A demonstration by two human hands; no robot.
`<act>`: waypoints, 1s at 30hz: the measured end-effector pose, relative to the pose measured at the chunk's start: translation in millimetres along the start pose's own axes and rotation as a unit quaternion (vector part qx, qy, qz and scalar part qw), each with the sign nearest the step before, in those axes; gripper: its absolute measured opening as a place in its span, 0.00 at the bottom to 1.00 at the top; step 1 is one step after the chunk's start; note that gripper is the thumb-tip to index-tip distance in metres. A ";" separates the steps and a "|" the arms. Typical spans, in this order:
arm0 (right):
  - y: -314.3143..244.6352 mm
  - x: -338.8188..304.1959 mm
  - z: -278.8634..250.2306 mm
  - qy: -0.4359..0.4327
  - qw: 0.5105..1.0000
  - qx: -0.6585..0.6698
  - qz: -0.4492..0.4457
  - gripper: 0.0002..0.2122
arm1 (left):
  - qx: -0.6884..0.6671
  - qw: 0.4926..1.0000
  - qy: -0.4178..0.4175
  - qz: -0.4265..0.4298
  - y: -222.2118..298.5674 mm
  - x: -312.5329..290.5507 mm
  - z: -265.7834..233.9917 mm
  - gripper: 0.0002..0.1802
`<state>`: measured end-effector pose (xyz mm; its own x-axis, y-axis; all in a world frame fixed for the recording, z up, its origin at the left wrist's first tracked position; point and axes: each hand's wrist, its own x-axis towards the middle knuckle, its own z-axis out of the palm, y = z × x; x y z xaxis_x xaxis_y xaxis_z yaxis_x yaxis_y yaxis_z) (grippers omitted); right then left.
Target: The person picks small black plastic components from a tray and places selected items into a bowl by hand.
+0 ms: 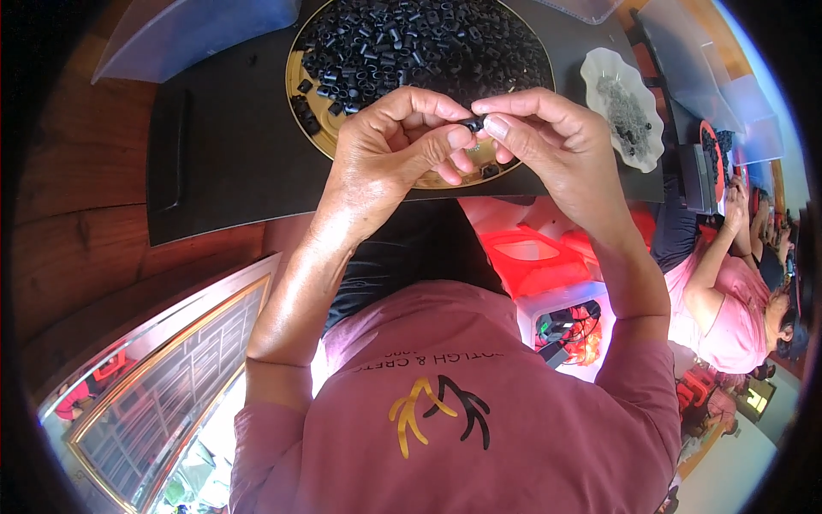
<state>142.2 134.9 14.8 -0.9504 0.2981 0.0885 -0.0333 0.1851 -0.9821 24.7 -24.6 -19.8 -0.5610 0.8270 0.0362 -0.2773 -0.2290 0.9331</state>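
Observation:
Both my hands meet over the near rim of a round gold tray [301, 103]. Between the fingertips is a small black plastic part [473, 125]; its exact kind is too small to tell. My left hand [398, 141] pinches it from the left with thumb and index finger. From the right, the thumb and index finger of my right hand [544, 137] close on the same part. A heap of small black tube-like plastic pieces [411, 51] fills much of the tray beyond my hands. A few loose black pieces lie near its rim.
A pale wavy-edged dish [648, 141] with small clear and black bits stands right of the tray. A clear plastic bin [193, 34] is at the back left of the black table [223, 163]. Red stools [531, 261] are below; a co-worker [723, 300] sits at the right.

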 end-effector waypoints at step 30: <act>-22.1 3.7 -18.0 -0.193 0.964 -0.170 -0.069 0.07 | 0.009 0.996 -0.089 0.022 7.3 -6.8 3.8 0.09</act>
<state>144.9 148.7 39.8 -0.9907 -0.1094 0.0811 -0.1262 0.5136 -0.8487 29.4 -29.9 -11.9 -0.4250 0.8944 0.1393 -0.2407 -0.2600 0.9351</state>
